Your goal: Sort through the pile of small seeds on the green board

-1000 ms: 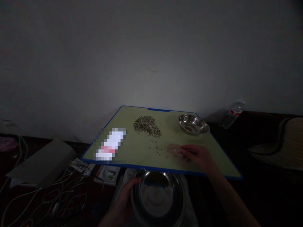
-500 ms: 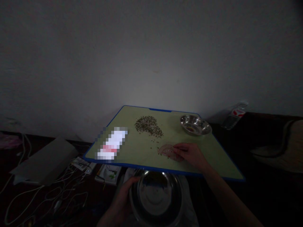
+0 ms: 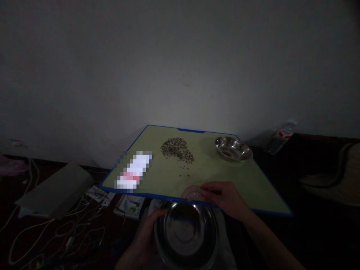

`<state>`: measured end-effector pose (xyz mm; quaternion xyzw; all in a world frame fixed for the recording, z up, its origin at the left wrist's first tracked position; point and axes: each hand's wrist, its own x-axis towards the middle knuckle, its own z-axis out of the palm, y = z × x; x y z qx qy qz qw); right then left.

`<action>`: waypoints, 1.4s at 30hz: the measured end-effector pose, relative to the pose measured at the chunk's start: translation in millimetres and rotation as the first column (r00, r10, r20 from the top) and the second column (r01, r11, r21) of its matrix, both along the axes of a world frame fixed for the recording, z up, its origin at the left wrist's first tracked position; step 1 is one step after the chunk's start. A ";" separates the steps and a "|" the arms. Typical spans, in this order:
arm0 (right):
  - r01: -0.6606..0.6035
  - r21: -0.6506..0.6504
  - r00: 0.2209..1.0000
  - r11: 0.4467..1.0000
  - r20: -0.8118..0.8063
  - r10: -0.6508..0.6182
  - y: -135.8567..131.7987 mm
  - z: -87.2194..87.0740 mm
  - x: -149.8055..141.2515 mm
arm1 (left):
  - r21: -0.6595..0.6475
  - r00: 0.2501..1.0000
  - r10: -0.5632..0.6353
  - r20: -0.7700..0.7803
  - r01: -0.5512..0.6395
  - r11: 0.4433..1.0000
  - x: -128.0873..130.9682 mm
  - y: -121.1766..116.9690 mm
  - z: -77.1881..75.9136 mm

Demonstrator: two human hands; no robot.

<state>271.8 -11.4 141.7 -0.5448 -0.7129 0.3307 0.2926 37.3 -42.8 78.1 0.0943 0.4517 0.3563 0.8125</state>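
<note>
A green board with a blue rim lies in front of me in dim light. A heap of small dark seeds sits at its middle. My right hand pinches a small clear pinkish disc at the board's near edge, right above a large steel bowl. My left hand grips that bowl's left rim below the board. A small steel bowl stands at the board's far right corner.
A blurred white and pink patch lies on the board's left side. White cables and a grey flat box lie on the dark floor at left. A plastic bottle leans against the wall at right.
My right hand has dragged the clear disc across the board toward the near edge and slightly left, over the large bowl. The left hand has stayed on the bowl's rim.
</note>
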 end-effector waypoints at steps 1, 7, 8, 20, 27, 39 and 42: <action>0.034 -0.002 0.999 0.999 -0.020 -0.034 3.4 -1.2 1.5 | 0.009 1.000 0.005 0.001 -0.005 1.000 0.3 -0.3 0.7; 0.244 -0.026 0.960 0.969 -0.132 -0.246 42.5 -10.0 17.3 | 0.041 1.000 0.015 -0.019 -0.014 0.999 1.1 -1.1 3.7; 0.255 -0.011 0.959 0.967 -0.123 -0.255 48.2 -11.0 19.1 | 0.028 1.000 0.014 -0.025 -0.013 1.000 0.3 -0.8 4.8; 0.182 -0.007 0.980 0.983 -0.078 -0.182 65.8 -9.0 10.7 | 0.032 0.999 0.011 0.047 -0.012 0.999 -13.0 3.0 3.6; 0.121 0.013 0.992 0.993 -0.025 -0.120 81.9 -8.1 -2.3 | 0.011 0.997 0.005 0.078 -0.006 1.000 -11.8 1.8 7.7; -0.015 -0.006 1.000 1.000 -0.025 0.015 68.0 -11.7 -16.7 | 0.036 0.998 0.044 -0.034 -0.043 0.998 -9.7 3.8 13.9; -0.053 -0.039 0.998 0.998 -0.043 0.051 48.9 -10.1 -20.6 | 0.033 0.999 0.048 -0.011 -0.048 0.998 -10.3 3.8 10.8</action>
